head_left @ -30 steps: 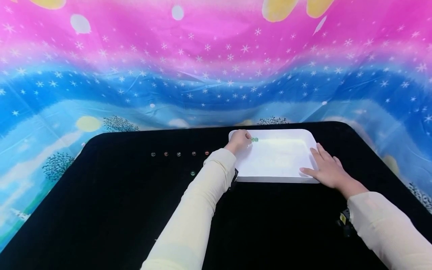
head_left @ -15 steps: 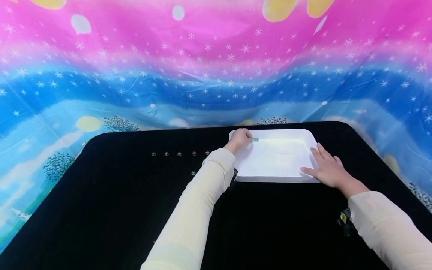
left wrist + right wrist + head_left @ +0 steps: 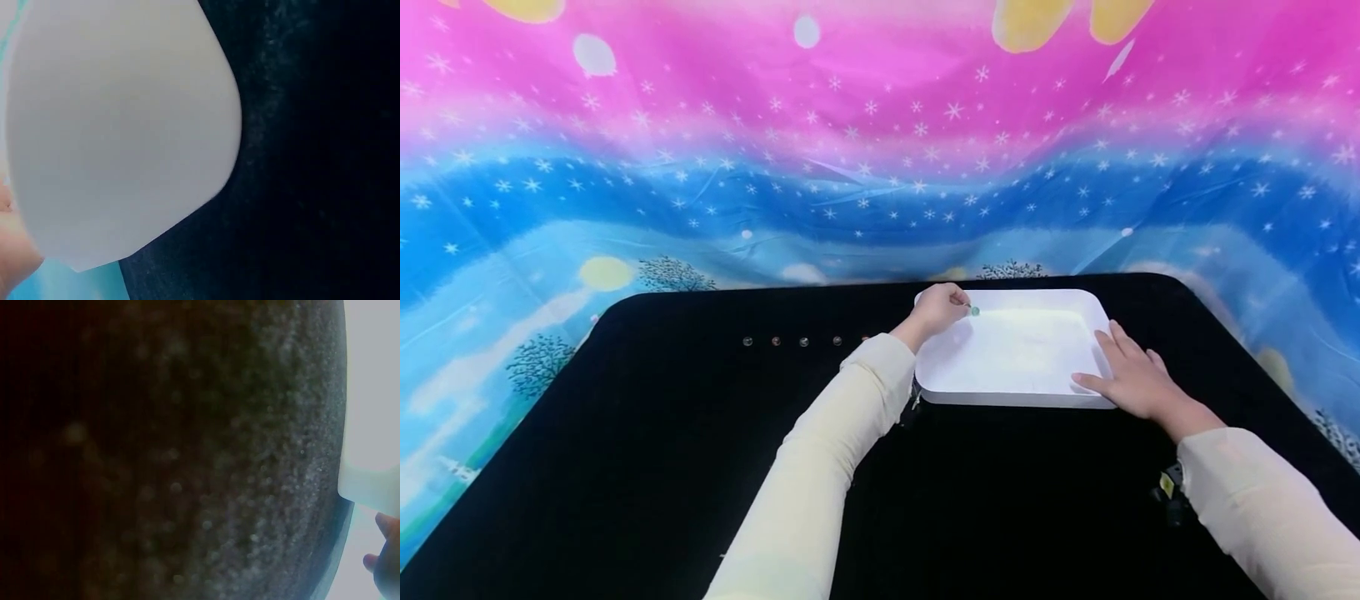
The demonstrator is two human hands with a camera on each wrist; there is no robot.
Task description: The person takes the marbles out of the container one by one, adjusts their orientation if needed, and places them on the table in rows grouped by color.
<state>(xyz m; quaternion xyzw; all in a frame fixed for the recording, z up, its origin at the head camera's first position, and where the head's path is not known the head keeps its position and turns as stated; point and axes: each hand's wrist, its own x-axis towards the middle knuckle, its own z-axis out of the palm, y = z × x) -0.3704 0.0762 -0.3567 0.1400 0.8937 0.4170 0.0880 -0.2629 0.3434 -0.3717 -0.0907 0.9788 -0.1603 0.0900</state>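
In the head view a shallow white tray (image 3: 1011, 354) lies on the black table. My left hand (image 3: 938, 308) reaches over its far left corner, thumb and fingertips pinching a small green glass marble, mostly hidden by the fingers. Right beside the fingertips, another green marble (image 3: 975, 311) lies in the tray. My right hand (image 3: 1131, 375) rests against the tray's right edge, fingers spread and thumb over the rim. In the left wrist view the tray's white side (image 3: 125, 125) fills much of the picture; the right wrist view shows its edge (image 3: 375, 394) and my fingertips.
Several small glassy marbles (image 3: 804, 342) stand in a spaced row on the black table (image 3: 625, 458), left of the tray; the rightmost is partly covered by my left arm. A patterned pink and blue cloth (image 3: 865, 167) hangs behind the table's far edge.
My left hand has shifted slightly right, closer to the green marble in the tray. My left sleeve now covers the green marble on the table. The right hand stays in place.
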